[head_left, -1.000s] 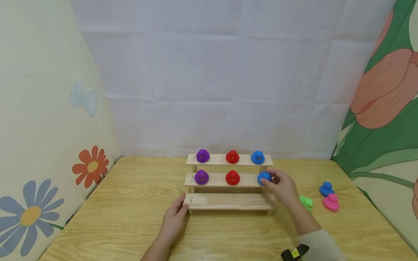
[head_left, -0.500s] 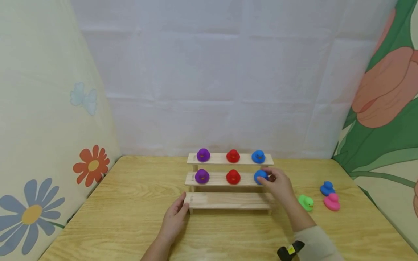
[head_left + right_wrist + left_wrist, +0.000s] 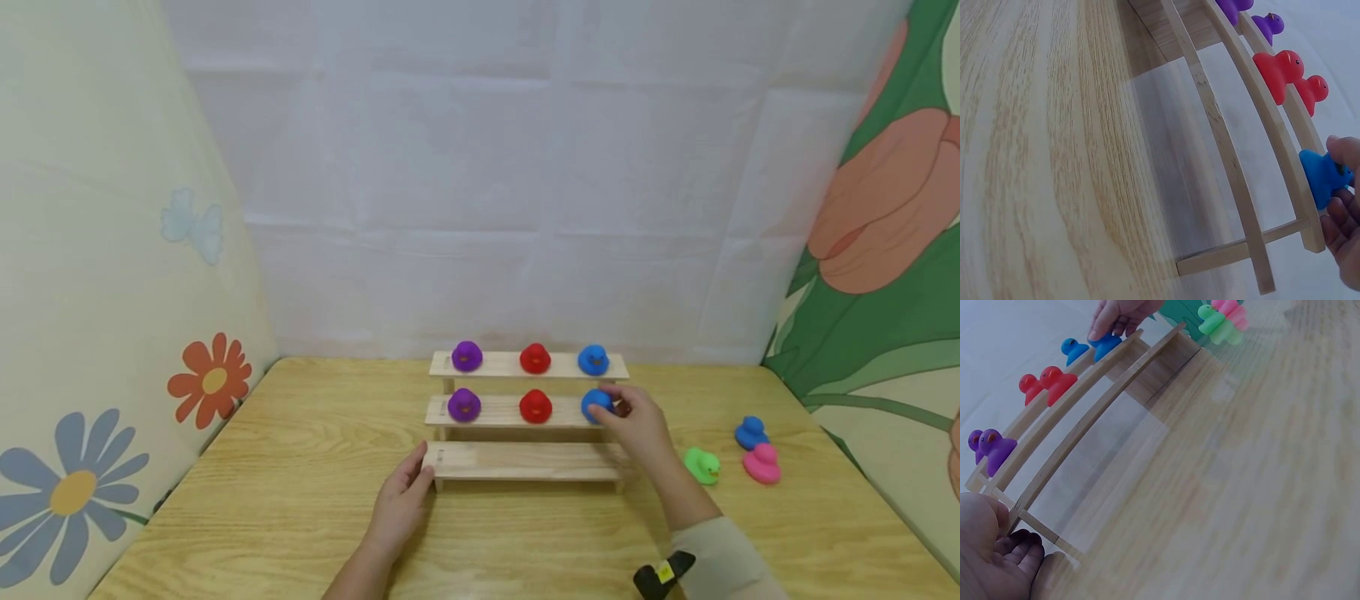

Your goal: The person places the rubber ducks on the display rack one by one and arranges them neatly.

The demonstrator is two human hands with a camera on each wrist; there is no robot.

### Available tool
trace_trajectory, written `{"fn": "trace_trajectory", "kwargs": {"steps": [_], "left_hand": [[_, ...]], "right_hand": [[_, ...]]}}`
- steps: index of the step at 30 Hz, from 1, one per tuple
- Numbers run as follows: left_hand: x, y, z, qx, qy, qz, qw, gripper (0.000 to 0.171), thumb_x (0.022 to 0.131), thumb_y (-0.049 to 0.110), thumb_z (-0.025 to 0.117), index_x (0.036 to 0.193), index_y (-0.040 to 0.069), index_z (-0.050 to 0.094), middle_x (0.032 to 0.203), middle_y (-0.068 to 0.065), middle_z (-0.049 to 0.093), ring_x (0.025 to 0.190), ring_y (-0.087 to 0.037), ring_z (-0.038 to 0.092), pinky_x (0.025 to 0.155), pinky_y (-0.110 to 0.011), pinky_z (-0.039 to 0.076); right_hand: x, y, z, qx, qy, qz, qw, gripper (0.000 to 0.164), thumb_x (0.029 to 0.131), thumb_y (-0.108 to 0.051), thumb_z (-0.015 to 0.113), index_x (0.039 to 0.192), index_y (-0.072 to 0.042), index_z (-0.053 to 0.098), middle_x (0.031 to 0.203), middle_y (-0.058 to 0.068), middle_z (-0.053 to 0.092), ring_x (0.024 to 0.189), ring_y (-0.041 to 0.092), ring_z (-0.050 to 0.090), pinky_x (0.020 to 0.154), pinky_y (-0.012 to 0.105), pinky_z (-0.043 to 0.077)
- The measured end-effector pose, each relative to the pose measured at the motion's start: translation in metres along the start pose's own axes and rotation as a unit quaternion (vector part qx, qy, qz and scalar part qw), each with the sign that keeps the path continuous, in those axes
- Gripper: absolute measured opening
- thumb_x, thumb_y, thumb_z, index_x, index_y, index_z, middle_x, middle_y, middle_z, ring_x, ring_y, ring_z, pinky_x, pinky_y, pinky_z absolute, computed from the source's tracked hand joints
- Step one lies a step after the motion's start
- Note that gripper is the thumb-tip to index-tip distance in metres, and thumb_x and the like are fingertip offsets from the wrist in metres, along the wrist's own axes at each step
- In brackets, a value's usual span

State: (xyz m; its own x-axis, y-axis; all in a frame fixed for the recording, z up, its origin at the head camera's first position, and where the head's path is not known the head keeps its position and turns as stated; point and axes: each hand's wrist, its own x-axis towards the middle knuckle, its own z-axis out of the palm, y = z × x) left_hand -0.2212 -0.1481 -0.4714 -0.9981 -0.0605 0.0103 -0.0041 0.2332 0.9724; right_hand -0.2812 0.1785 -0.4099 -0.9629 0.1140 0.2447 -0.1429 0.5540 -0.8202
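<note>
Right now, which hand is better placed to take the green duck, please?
Likely the right hand: it is nearer the green duck, though holding a blue duck on the middle shelf. The left hand grips the left end of the rack.

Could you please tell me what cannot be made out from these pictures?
Head view: part of the middle-shelf blue duck, covered by the right hand.
Left wrist view: part of the top-shelf purple duck, hidden behind the middle-shelf purple duck.
Left wrist view: fine details of the green duck, lost to blur.
Right wrist view: part of the right hand, cut off by the right edge.
</note>
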Motion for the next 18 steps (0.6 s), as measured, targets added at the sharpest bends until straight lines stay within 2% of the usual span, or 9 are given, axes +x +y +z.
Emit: {"fn": "trace_trajectory", "kwargs": {"steps": [11,18], "left_hand": [[-0.0008,0.0012,-0.0005,0.000,-0.002,0.003,1.0000,0.051,0.104,0.014,0.043,0.150,-0.005,0.029,0.157,-0.024,0.029,0.146,-0.040,0.027,0.121,-0.051,0.026],[-0.0007,0.0003,-0.0004,0.000,-0.001,0.007,1.0000,0.051,0.104,0.014,0.044,0.149,-0.005,0.030,0.156,-0.025,0.029,0.146,-0.040,0.027,0.121,-0.051,0.025]], "right_hand": [[-0.0012,-0.0027,-0.0004,0.009,-0.010,0.004,1.000,0.041,0.087,-0.019,0.075,0.123,-0.002,0.065,0.110,0.017,0.063,0.091,0.023,0.058,0.073,0.020,0.047],[-0.0019,-0.0006,-0.0014,0.019,-0.010,0.010,1.000,0.043,0.087,-0.022,0.075,0.125,-0.005,0.065,0.114,0.015,0.063,0.090,0.019,0.056,0.073,0.020,0.048]]}}
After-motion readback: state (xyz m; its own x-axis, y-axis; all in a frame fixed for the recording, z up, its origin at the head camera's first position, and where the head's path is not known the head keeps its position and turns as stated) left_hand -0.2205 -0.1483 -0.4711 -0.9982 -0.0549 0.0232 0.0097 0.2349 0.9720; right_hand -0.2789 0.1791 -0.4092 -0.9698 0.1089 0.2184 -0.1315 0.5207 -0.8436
